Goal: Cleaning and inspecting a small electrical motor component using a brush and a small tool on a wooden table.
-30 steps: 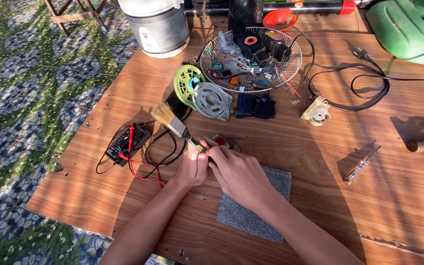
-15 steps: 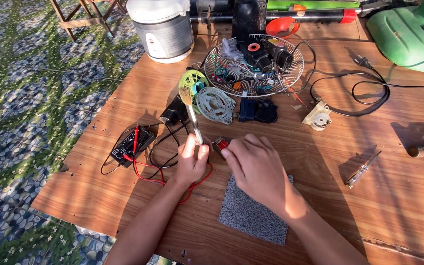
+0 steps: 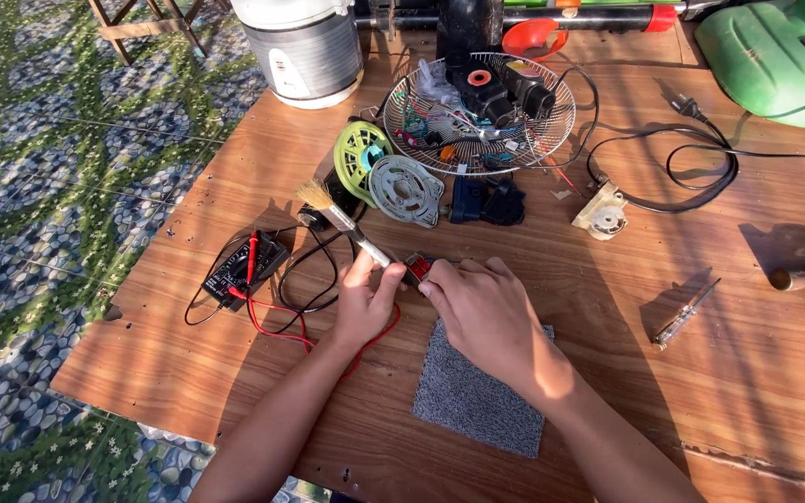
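Note:
My left hand point(image 3: 365, 300) grips the pale handle of a small paintbrush point(image 3: 335, 214), whose tan bristles point up and to the left. My right hand point(image 3: 484, 312) lies beside it, fingers closed on a small red and dark part point(image 3: 416, 267) between the two hands. Both hands rest on the wooden table point(image 3: 607, 373), just above a grey square pad point(image 3: 477, 396). Red leads point(image 3: 277, 321) run under my left wrist to a black multimeter point(image 3: 246, 265).
A wire fan guard point(image 3: 542, 140) holding loose parts sits at the back, with a green spool point(image 3: 358, 158), a grey round cover point(image 3: 406, 190) and a dark blue part point(image 3: 486, 200) near it. A black cable point(image 3: 701, 168), white plug point(image 3: 600, 214), screwdriver point(image 3: 687, 312), cooker point(image 3: 302, 47) and green casing point(image 3: 775, 56) surround them.
The brush has swung from pointing straight up back to leaning left. My hands stay together over the small red part, above the grey pad.

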